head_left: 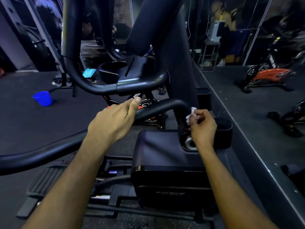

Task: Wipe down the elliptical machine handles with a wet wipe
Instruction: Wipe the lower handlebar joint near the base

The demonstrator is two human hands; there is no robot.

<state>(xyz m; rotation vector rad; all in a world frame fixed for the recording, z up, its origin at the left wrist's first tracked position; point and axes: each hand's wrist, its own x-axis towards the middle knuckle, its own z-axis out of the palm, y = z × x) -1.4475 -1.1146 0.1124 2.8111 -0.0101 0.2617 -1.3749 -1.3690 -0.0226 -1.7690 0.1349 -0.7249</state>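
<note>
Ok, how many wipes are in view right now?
1: a crumpled white wet wipe pinched in the right hand, against the black curved handle bar. More could be hidden.

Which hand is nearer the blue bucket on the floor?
Left. The left hand rests on the handle bar, right of the blue bucket; the right hand, pinching the wet wipe, is farther right.
</note>
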